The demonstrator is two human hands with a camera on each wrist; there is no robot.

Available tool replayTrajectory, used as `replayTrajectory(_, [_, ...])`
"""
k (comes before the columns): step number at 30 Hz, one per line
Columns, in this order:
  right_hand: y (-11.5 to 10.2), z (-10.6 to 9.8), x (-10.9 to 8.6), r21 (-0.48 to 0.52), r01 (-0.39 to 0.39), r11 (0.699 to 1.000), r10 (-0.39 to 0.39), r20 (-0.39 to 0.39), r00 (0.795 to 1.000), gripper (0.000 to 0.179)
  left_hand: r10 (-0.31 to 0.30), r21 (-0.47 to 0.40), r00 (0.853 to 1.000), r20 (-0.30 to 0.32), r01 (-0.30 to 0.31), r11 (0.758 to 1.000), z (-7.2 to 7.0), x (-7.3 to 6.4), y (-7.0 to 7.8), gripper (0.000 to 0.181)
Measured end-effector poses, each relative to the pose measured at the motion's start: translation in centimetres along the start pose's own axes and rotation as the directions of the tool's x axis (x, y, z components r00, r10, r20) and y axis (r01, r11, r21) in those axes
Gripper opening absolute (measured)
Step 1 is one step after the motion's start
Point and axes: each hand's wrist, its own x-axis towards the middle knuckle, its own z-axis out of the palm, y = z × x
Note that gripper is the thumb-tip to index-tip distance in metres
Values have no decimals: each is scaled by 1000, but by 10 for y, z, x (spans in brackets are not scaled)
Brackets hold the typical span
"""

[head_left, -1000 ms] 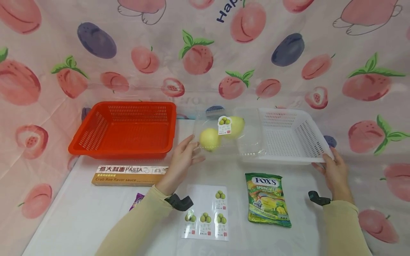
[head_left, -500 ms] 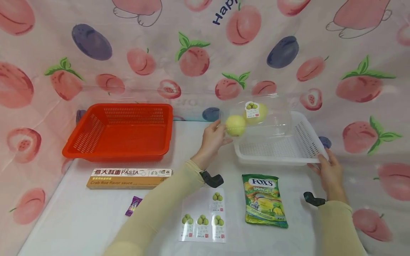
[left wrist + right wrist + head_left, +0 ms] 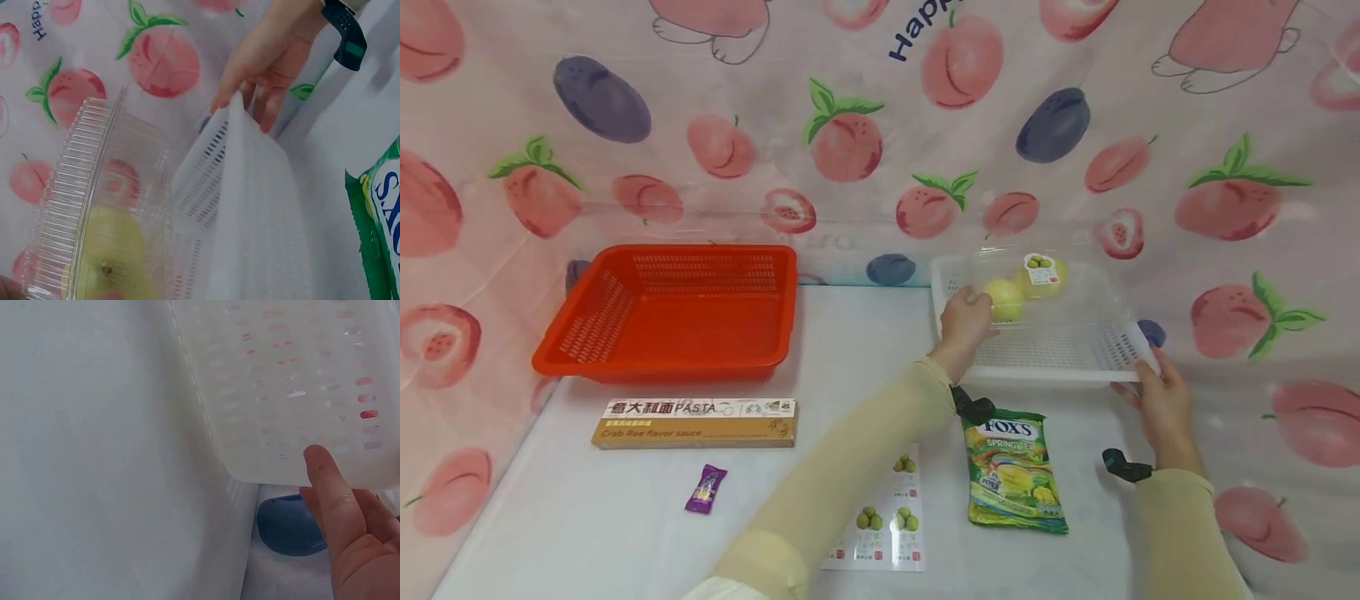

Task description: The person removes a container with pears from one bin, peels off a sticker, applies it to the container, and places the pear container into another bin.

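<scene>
My left hand (image 3: 964,327) grips the left end of a clear plastic clamshell box (image 3: 1082,292). Inside it are two yellow-green fruits (image 3: 1002,300), and a small fruit-picture label (image 3: 1041,269) shows on the box. In the head view the box overlaps the white perforated basket (image 3: 1045,375) at the back right. The left wrist view has the box (image 3: 94,181) tilted beside the basket's wall (image 3: 262,206). My right hand (image 3: 1168,408) pinches the basket's front right corner. Close up in the right wrist view, a finger of that hand (image 3: 344,531) lies against the basket's outer side.
A red basket (image 3: 700,342) stands at the back left, with a pasta box (image 3: 692,429) in front. Nearer lie a small purple packet (image 3: 706,489), a sheet of fruit stickers (image 3: 887,550) partly under my left sleeve, and a green FOX'S candy bag (image 3: 1015,475). A fruit-print cloth hangs behind.
My left hand has carried the clear box of fruit rightward, from beside the white basket to over it. My right hand keeps its hold on the basket corner. The purple packet has come fully into view.
</scene>
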Motion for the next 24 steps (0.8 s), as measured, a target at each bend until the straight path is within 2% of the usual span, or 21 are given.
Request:
replayTrajectory(6, [2, 4, 2, -19, 7, 1000, -7, 1, 1000, 64, -46, 169, 996, -81, 59, 984, 15, 10, -13, 51])
replayTrajectory(9, [2, 3, 2, -23, 18, 1000, -18, 1, 1000, 64, -57, 259, 993, -102, 82, 963, 21, 14, -19, 51])
replayTrajectory(13, [3, 1, 2, -35, 27, 999, -27, -8, 1000, 62, -71, 322, 992, -107, 102, 941, 30, 18, -24, 50])
replayTrajectory(17, [3, -1, 1, -67, 27, 997, -28, -18, 999, 60, -80, 349, 990, -114, 115, 930, 37, 19, -27, 46])
replayTrajectory(24, [1, 1, 2, -58, -7, 998, 6, -26, 1000, 64, -108, 381, 986, -124, 148, 913, 38, 22, -27, 45])
